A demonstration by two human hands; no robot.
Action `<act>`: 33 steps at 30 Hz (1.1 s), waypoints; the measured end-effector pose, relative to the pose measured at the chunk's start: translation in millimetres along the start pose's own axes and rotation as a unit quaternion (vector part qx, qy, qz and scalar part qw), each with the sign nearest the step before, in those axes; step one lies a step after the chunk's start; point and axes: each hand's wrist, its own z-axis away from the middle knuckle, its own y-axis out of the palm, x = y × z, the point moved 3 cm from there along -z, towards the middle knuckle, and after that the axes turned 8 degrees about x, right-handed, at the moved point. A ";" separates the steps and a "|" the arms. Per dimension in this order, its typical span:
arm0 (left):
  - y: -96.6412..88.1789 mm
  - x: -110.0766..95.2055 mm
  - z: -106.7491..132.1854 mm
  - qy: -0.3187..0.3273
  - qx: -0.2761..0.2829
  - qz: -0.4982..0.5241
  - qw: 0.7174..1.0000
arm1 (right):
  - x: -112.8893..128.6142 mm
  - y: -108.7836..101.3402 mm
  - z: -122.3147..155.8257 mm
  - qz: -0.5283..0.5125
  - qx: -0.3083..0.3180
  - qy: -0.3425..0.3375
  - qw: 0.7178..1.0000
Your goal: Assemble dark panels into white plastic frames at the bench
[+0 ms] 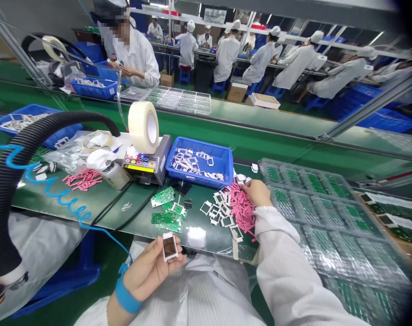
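Pinching a white rectangular frame (170, 248) w/ a dark window, the left grip (148, 271) is partly closed, thumb and fingers on the frame's edges, held off the tabletop (107, 203) above the person's lap. A blue wrist strap (126, 296) on that wrist leads to a coiled blue cord (53, 192). Right grip (256, 192) is curled loosely down on a heap of pink strips (241, 208); can't tell if it's pinching one. Loose white frames (219, 210) lie just left of the strips, touching them, and green PCBs (165, 217) lie further left. Behind these, a blue tray (199, 160) holds more white frames. Just right of the right grip, clear blister trays (314, 213) hold green boards. Further left stand a tape roll (143, 127) on a dispenser (146, 165), a smaller pink strip pile (83, 179) and a black corrugated hose (19, 172). Past the green belt, co-workers in white gowns (134, 59) sit at the benches.
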 end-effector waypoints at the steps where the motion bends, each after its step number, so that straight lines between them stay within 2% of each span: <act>1: 1.0 -1.2 -0.1 0.006 -0.004 0.001 1.000 | -0.7 4.5 -2.6 -0.006 0.001 -0.002 1.000; 4: 2.1 -3.4 0.5 0.016 -0.006 0.004 1.000 | -3.0 6.2 -6.4 -0.040 -0.008 -0.022 0.999; 7: 2.2 -2.4 0.8 0.016 0.010 0.012 1.000 | -4.5 -7.4 1.4 -0.098 -0.053 -0.056 0.992; 9: 4.8 -1.5 0.5 0.016 0.039 0.022 0.999 | 0.0 -18.7 19.9 -0.149 -0.094 -0.092 0.980; 12: 14.8 -2.1 -0.2 0.017 0.094 0.037 0.995 | 22.3 -28.6 70.3 -0.240 -0.115 -0.180 0.947; 13: 19.3 -3.1 -0.2 0.017 0.115 0.041 0.992 | 34.4 -29.3 91.1 -0.278 -0.105 -0.231 0.926; 14: 24.1 -4.4 0.0 0.017 0.136 0.045 0.990 | 48.7 -29.4 113.1 -0.348 -0.083 -0.317 0.878; 15: 28.9 -5.9 0.6 0.019 0.158 0.048 0.986 | 64.5 -27.4 135.0 -0.390 -0.036 -0.408 0.825; 17: 37.3 -9.3 3.2 0.027 0.196 0.053 0.979 | 93.6 -19.1 173.0 -0.408 0.070 -0.549 0.726; 18: 40.2 -10.9 5.1 0.034 0.205 0.053 0.977 | 105.5 -13.4 187.2 -0.395 0.116 -0.597 0.689; 20: 43.1 -13.1 9.6 0.048 0.202 0.052 0.977 | 122.0 -2.2 203.6 -0.376 0.168 -0.650 0.639; 23: 43.0 -13.9 16.1 0.065 0.169 0.054 0.982 | 133.6 7.8 208.3 -0.380 0.198 -0.674 0.601; 25: 42.6 -14.4 19.1 0.084 0.151 0.050 0.984 | 137.4 9.2 208.5 -0.376 0.218 -0.679 0.592; 26: 42.7 -15.0 20.0 0.096 0.145 0.042 0.984 | 138.9 8.5 208.9 -0.369 0.218 -0.676 0.600; 28: 43.4 -17.3 21.0 0.127 0.137 0.007 0.982 | 141.2 5.8 210.1 -0.351 0.186 -0.654 0.643; 30: 44.6 -20.1 21.2 0.155 0.128 -0.061 0.978 | 142.6 4.1 213.2 -0.329 0.124 -0.626 0.696; 33: 45.9 -23.7 21.0 0.180 0.102 -0.160 0.965 | 143.4 8.3 223.0 -0.292 0.039 -0.621 0.726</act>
